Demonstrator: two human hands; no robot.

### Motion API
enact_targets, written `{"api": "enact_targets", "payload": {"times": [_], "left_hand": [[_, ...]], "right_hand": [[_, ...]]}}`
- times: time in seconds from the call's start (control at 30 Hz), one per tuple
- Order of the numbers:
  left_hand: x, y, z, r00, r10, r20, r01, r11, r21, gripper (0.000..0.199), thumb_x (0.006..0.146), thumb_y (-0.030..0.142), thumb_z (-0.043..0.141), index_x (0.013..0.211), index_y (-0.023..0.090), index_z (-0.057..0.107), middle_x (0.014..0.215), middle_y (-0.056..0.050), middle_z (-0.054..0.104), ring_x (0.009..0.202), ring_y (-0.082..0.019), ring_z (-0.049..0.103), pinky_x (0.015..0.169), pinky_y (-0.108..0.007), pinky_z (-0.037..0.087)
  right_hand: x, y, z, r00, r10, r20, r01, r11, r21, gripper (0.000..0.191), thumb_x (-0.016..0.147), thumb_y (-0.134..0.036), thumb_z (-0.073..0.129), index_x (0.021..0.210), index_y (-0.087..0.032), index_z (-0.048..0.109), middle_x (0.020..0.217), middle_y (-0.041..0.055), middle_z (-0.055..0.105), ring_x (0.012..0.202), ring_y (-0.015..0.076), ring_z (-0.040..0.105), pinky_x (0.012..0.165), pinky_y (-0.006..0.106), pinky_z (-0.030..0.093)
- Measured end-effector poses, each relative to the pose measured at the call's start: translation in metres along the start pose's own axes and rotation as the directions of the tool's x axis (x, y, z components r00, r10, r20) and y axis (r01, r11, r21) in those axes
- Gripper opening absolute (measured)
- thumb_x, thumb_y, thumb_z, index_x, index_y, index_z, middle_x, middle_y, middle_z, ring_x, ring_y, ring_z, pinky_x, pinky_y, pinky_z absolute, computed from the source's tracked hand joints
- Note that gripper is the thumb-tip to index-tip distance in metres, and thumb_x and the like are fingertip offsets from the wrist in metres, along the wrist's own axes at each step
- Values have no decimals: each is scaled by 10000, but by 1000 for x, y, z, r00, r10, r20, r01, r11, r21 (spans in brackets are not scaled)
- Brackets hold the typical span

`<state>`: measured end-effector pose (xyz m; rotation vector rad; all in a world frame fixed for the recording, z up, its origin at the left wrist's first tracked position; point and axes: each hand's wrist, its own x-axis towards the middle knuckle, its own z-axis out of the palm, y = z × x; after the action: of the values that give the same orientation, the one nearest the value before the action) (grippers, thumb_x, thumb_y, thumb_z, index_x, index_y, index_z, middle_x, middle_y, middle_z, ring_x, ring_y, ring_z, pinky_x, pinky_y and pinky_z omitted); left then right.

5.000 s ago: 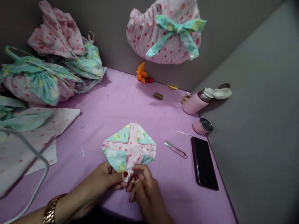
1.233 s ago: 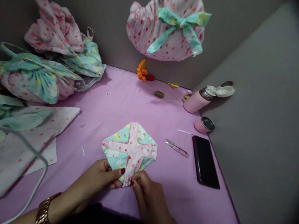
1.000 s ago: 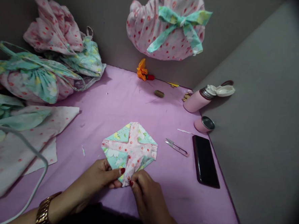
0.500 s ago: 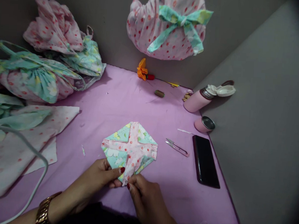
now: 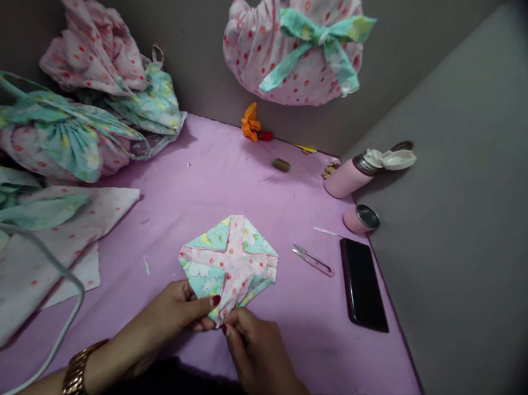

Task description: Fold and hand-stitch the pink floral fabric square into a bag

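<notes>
A folded patchwork piece (image 5: 234,258) of green floral and pink dotted fabric lies over the purple table surface (image 5: 180,180). My left hand (image 5: 188,306) grips its lower left edge, thumb on top and fingers underneath. At the bottom corner of the piece, my right hand (image 5: 249,339) pinches with thumb and forefinger right at the pink strip's end. Whether a needle or thread sits in that pinch is too small to tell. Pink-handled thread snips (image 5: 312,260) lie to the right of the fabric.
A black phone (image 5: 363,284), pink cup (image 5: 361,219) and open pink bottle (image 5: 350,176) stand or lie at the right. A thread spool (image 5: 281,164) is at the back. Fabric bundles (image 5: 66,132) and a white cable (image 5: 76,305) occupy the left. A pink pouch (image 5: 294,56) hangs above.
My right hand has shifted very slightly at the bottom corner. The fabric piece and my left hand look unmoved.
</notes>
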<state>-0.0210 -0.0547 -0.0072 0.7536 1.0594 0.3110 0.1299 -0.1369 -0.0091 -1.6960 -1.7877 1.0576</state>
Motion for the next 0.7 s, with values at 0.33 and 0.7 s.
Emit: {"api": "enact_targets", "payload": {"times": [0.33,0.7], "left_hand": [[-2,1,0,1000,15,-12,-14,1000,25,195,632,342,691,642,155,636,519,17,622,481,-104,512,526,-225,384],[-1,2,2,1000,16,-5,-16,998,67,185,656,334,655,653,151,626,519,21,613,495,-106,497,520,-221,361]], "right_hand": [[-1,-2,4,999,-7,-51,14,991,135,110,859,-160,389,812,-185,486,691,9,570,585,119,499,522,202,342],[2,4,13,995,82,-57,-54,923,382,105,866,-191,395,789,-181,465,589,-35,447,508,94,403,474,184,326]]}}
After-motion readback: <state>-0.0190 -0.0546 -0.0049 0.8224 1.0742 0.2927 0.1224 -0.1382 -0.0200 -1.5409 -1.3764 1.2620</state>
